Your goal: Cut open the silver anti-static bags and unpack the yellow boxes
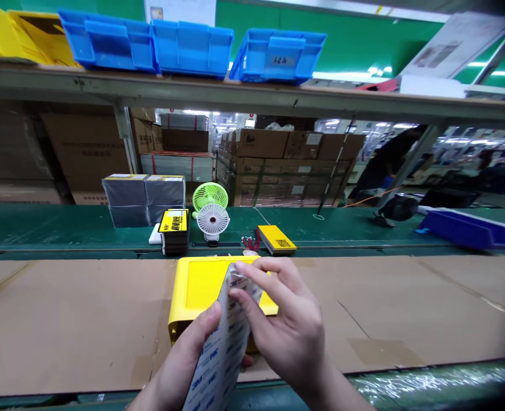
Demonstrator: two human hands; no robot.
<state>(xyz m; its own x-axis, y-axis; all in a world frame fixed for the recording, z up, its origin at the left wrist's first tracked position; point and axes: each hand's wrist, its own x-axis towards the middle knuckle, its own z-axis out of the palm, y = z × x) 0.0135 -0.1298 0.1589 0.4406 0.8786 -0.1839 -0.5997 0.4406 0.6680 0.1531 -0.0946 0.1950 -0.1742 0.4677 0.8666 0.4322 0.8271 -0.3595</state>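
Note:
My left hand [181, 357] grips a sheet of adhesive [218, 365] with white backing paper printed with blue 3M marks. The sheet is tilted up toward me, its narrow top end highest. At that top end, the index finger and thumb of my right hand [293, 328] pinch the edge. Whether any backing has come loose there, I cannot tell. Behind both hands a yellow plastic housing [201, 285] lies on the cardboard-covered worktop [107, 319], partly hidden by the sheet and my fingers.
Beyond the cardboard stand a stack of black-and-yellow labels [175, 228], a white fan [212, 221], a green fan [209, 196], a yellow pad [278, 240] and grey blocks [145, 200]. A blue tray [471, 228] sits at right. Blue bins [188, 48] line the overhead shelf.

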